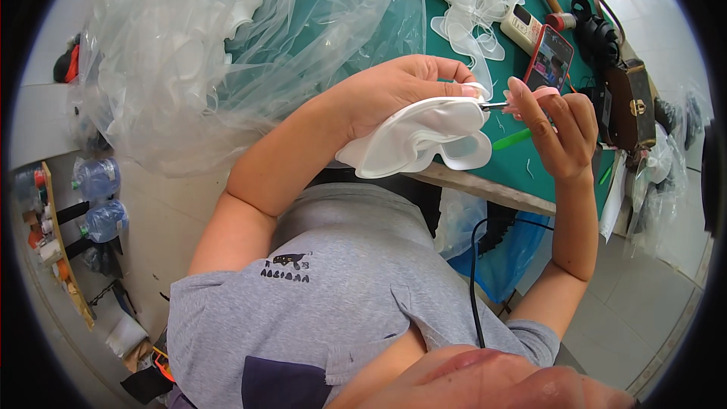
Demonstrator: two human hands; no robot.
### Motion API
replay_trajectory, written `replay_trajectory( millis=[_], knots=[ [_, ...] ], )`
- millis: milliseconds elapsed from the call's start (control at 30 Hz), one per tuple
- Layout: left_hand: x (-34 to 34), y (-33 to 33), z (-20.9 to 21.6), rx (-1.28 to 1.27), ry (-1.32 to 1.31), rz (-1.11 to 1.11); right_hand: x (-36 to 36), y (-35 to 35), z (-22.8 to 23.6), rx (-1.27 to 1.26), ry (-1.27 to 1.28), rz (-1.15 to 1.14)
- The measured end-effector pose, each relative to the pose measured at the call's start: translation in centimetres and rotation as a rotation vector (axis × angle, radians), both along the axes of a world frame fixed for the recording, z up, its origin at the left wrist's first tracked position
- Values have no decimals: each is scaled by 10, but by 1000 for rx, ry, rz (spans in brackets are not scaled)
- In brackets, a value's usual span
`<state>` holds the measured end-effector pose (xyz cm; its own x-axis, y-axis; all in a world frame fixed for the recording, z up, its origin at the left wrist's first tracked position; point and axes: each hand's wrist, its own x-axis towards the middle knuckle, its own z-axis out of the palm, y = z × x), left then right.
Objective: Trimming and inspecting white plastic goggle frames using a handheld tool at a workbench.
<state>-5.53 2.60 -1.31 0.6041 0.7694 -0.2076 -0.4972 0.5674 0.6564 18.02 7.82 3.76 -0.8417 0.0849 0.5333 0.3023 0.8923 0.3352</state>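
Note:
A white moulded mask (395, 138) with eye-like openings hangs over the near edge of the green work table. My left hand (415, 82) grips its rim between thumb and fingers at the upper right end. In my right hand (562, 130) is a small pair of scissors (542, 94) with pink handles, fingers round the loops. The metal blades touch or nearly touch the mask's rim beside my left fingertips; whether they are parted I cannot make out. Below the scissors, a bright green slim tool (513, 139) lies on the table.
Clear plastic bags (174, 53) with white pieces cover the table's left side. Translucent offcuts (469, 7) pile at the back. A phone (550, 59), a pale remote-like device (522, 28) and a brown case (630, 106) sit right. A black cable (474, 280) hangs in front.

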Motion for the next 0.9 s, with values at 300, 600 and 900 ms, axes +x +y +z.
replay_trajectory(
  millis=[300,600,900],
  knots=[
    [4,-5,3,6,38,12,-10,-6,3,46,-10,55],
    [7,-6,0,55,44,89,-2,-21,2,-452,331,-140],
    [32,-16,6,298,378,344,-30,-57,4,-1320,525,-322]
  ],
)
